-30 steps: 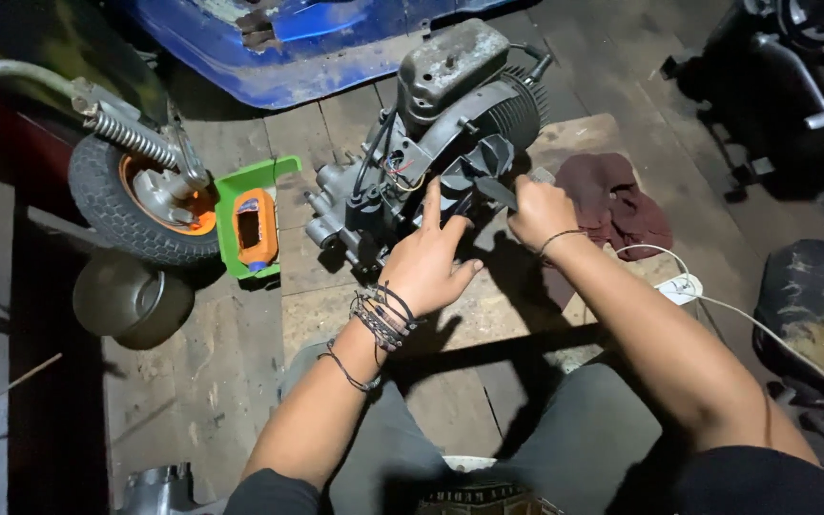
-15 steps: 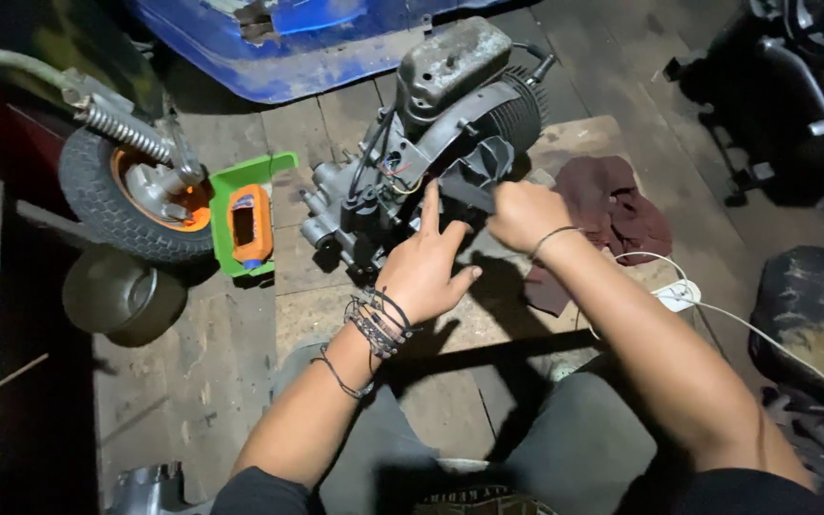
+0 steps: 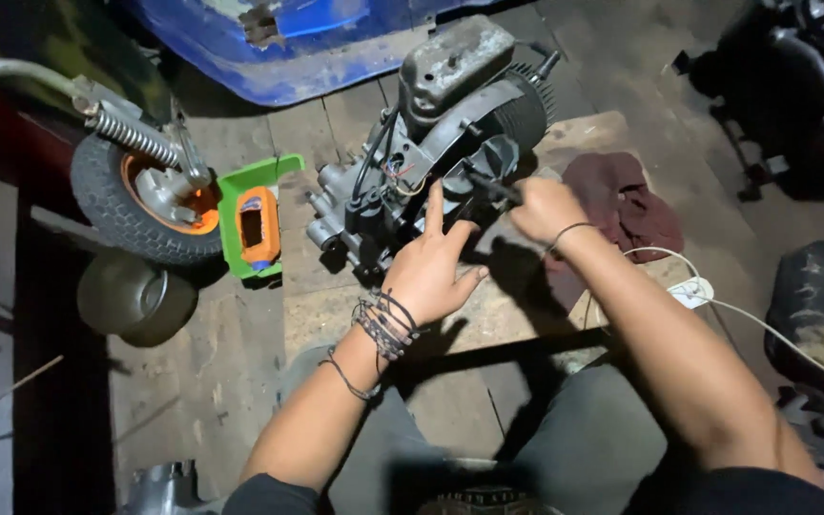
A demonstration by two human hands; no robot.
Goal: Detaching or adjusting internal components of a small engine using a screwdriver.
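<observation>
A grey metal engine (image 3: 441, 124) with a finned cylinder lies on a cardboard sheet (image 3: 488, 305) on the plank floor. My left hand (image 3: 431, 267), with several bracelets at the wrist, rests against the engine's near side, fingers spread and one finger pointing up along the casing. My right hand (image 3: 547, 208) is closed around a thin dark tool (image 3: 488, 183) whose tip points into the engine's side.
A small wheel with an orange hub (image 3: 150, 195) and a spring stands at left. Beside it sit a green and orange device (image 3: 255, 224) and a round metal bowl (image 3: 135, 300). A dark red rag (image 3: 622, 200), a white cable with plug (image 3: 693, 291) and a dark seat (image 3: 822, 305) lie at right. A blue body panel (image 3: 307, 48) is behind.
My right hand has shifted slightly left along the engine's side with the tool. My left hand stays pressed on the engine. The view has drifted a little.
</observation>
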